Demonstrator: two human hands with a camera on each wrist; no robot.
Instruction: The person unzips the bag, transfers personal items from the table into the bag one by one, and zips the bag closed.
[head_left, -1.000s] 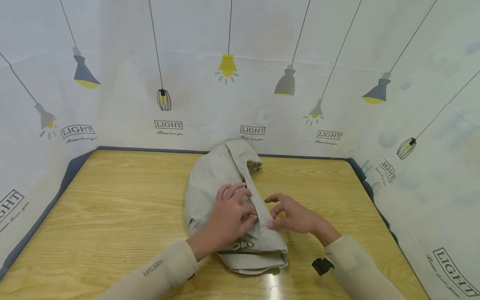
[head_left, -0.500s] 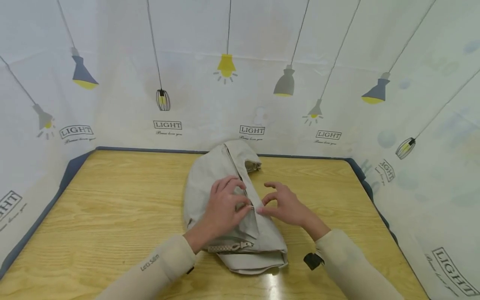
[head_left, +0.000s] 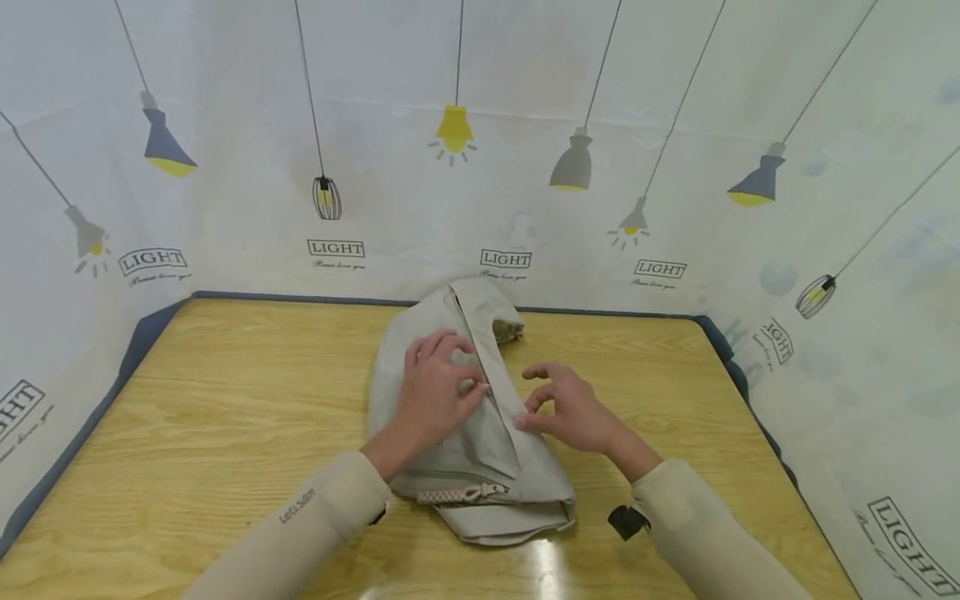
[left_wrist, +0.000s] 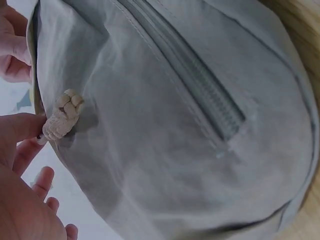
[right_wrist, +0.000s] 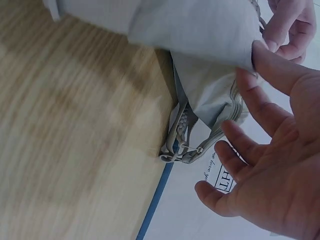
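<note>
A pale beige crescent-shaped shoulder bag [head_left: 536,471] lies on the table, a long zip running down its upper side. My left hand [head_left: 431,392] is over the middle of the bag, thumb and forefinger pinching the zip pull, whose braided cord [left_wrist: 62,117] dangles against the fabric in the left wrist view. On the other side of the zip, my right hand [head_left: 573,408] pinches the bag's edge between thumb and forefinger. Its other fingers spread away from the cloth in the right wrist view. A second braided pull [head_left: 450,496] hangs at the lower pocket zip.
The wooden table [head_left: 240,400] extends on both sides of the bag. A white cloth backdrop [head_left: 397,208] printed with lamps surrounds it on the far side and both flanks. The bag's strap end [right_wrist: 182,145] lies near the table's far edge.
My left hand has moved away from me and leftward along the zip with the pull. My right hand has shifted farther up the bag's edge, then stayed there.
</note>
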